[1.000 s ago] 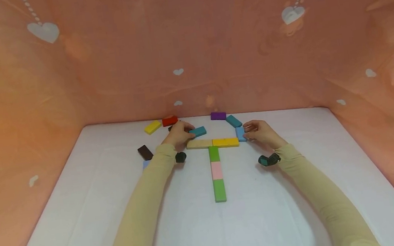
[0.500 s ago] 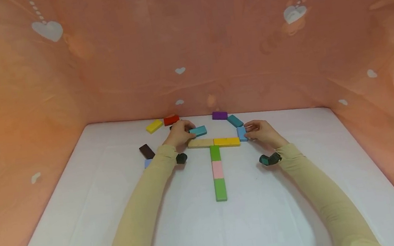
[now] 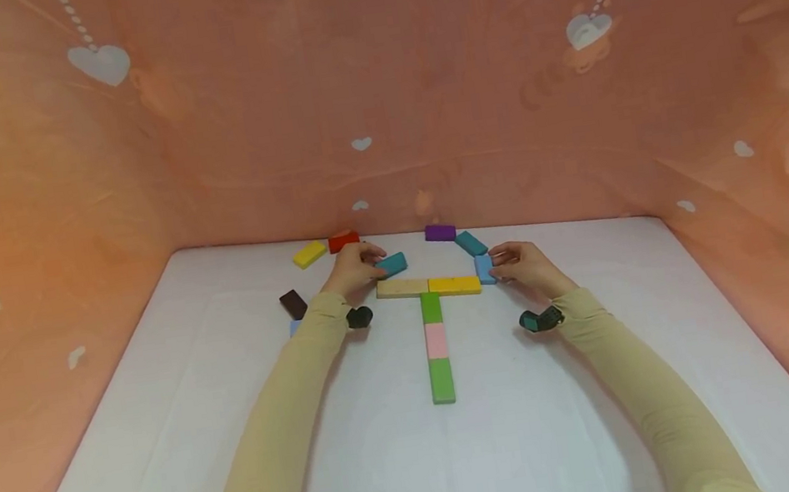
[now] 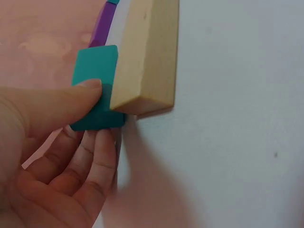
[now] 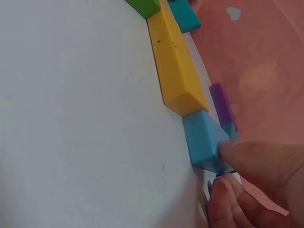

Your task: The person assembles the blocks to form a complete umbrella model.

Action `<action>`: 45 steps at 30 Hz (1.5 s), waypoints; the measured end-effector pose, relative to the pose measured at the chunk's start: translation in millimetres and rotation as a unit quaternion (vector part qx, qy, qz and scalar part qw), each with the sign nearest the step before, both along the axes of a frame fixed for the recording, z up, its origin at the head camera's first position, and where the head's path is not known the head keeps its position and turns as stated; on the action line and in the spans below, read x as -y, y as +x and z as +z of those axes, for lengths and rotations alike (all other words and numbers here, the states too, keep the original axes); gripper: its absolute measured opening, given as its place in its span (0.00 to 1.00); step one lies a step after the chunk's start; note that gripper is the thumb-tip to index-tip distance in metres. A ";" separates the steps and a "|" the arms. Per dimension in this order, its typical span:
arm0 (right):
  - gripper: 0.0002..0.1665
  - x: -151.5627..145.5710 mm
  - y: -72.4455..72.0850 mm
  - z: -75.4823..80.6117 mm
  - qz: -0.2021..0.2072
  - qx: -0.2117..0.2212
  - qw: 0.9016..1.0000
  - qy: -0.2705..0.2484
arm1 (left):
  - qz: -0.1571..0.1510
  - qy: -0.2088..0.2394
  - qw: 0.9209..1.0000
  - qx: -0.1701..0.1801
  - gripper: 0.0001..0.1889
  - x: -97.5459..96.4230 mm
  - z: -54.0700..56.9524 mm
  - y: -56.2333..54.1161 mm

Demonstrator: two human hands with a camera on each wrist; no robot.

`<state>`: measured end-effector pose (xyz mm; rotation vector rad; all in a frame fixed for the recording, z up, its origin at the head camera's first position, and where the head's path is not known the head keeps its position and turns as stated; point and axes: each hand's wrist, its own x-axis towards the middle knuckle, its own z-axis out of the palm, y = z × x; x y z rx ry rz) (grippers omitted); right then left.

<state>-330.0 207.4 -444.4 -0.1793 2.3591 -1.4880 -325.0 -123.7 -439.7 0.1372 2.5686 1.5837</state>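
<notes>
My left hand [image 3: 352, 269] pinches a teal block [image 4: 97, 66], thumb on its face and fingertips beneath it. That block is tilted, just behind the left end of a plain wooden block [image 3: 402, 288]. My right hand [image 3: 528, 266] grips a light blue block [image 5: 205, 137], with the thumb on its face and the fingers curled at its lower end. The light blue block's upper end meets a yellow block [image 5: 175, 61], which lies end to end with the wooden one. Below their joint runs a column of a green block [image 3: 431, 307], a pink block [image 3: 436, 341] and another green block [image 3: 441, 381].
Behind my right hand lie a second teal block [image 3: 471, 243] and a purple block [image 3: 441, 233]. Toward the back left are a red block [image 3: 343, 241], a lighter yellow block [image 3: 309, 254] and a dark brown block [image 3: 293, 304]. A patterned cloth wall [image 3: 374, 97] closes the back.
The teal block in my left hand has shifted slightly left and turned a little, its right end further back. My right hand stays on the light blue block.
</notes>
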 end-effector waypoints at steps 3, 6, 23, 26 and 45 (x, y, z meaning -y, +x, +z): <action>0.27 -0.5 -1.2 -1.6 0.002 0.000 1.000 0.003 | 0.001 -0.013 1.000 -0.009 0.15 2.6 0.4 -0.8; 0.27 -1.0 -2.2 -2.7 0.004 0.002 1.000 0.002 | 0.011 -0.013 1.000 -0.017 0.16 6.9 1.0 -3.1; 0.26 -0.4 -2.9 -1.7 0.000 0.000 1.000 0.007 | 0.061 0.073 0.993 0.067 0.21 35.6 11.7 15.3; 0.26 0.0 -2.9 -1.5 0.000 0.000 1.000 0.009 | 0.061 0.081 0.991 0.089 0.20 37.0 11.7 19.1; 0.27 1.3 -3.5 -0.8 0.001 -0.001 1.000 0.008 | 0.080 0.085 0.984 0.133 0.19 34.5 2.9 21.1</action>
